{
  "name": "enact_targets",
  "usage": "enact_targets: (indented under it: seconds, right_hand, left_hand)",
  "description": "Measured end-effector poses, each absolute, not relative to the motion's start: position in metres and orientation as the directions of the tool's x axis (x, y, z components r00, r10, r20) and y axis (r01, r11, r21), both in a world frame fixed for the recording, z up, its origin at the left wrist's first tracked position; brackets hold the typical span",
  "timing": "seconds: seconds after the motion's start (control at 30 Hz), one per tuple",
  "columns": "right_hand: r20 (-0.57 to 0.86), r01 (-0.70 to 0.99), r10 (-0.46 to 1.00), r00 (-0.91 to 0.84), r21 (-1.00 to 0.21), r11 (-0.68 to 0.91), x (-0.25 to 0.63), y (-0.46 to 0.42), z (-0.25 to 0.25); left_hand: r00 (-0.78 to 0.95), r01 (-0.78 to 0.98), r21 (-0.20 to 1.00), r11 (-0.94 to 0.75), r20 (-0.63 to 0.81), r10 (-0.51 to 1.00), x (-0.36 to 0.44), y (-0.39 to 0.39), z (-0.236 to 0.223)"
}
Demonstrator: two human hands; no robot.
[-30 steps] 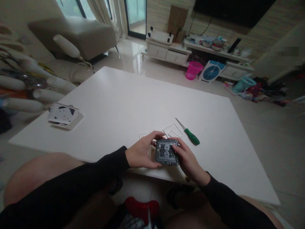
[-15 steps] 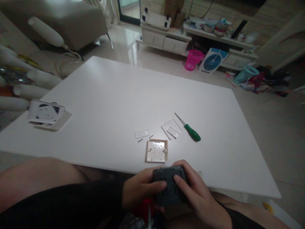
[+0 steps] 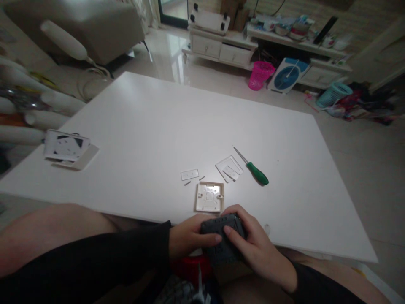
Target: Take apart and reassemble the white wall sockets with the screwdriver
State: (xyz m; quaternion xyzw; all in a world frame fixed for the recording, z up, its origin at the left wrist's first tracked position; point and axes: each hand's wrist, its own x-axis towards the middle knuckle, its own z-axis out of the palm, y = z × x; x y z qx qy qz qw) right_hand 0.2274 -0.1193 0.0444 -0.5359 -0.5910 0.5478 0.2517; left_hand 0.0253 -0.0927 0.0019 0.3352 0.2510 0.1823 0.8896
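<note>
Near the table's front edge, both hands hold a dark grey square socket panel (image 3: 223, 249) with slots and ridges on its upper face. My left hand (image 3: 191, 236) grips its left side, thumb lying across the top. From the right, my right hand (image 3: 257, 249) wraps the far edge, with its thumb pressed on the face. Just beyond lies an open cream square back box (image 3: 209, 197). Behind the box are a small white rectangular plate (image 3: 190, 174) and two screws (image 3: 187, 183). A clear square frame (image 3: 229, 169) with white pieces lies beside a green-handled screwdriver (image 3: 257, 173).
At the left end of the white table (image 3: 152, 126) sits a stack of white plates and a box (image 3: 71, 150). White rolls (image 3: 19, 135) crowd the left side. A red object (image 3: 193, 268) and a pointed tool (image 3: 200, 276) are below the hands.
The view has shifted slightly. The socket panel is tilted a little differently, and my right hand has moved slightly up and left around it. Things on the table keep their places.
</note>
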Motion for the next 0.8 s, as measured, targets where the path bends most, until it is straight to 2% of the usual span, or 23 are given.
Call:
enact_targets:
  seconds: [0.2, 0.57, 0.8]
  right_hand:
    - [-0.337, 0.252, 0.899, -0.281, -0.929, -0.27, 0.23, -0.118, 0.033]
    - [-0.394, 0.152, 0.87, -0.295, -0.919, -0.364, 0.228, -0.117, 0.034]
    - [-0.435, -0.096, 0.833, -0.343, -0.866, -0.492, 0.233, -0.115, 0.037]
  left_hand:
    - [0.785, -0.212, 0.705, 0.677, -0.29, 0.548, 0.028, -0.088, 0.004]
    - [0.791, -0.196, 0.699, 0.688, -0.302, 0.532, 0.026, -0.086, 0.002]
    - [0.821, -0.204, 0.681, 0.703, -0.273, 0.502, 0.025, -0.085, -0.005]
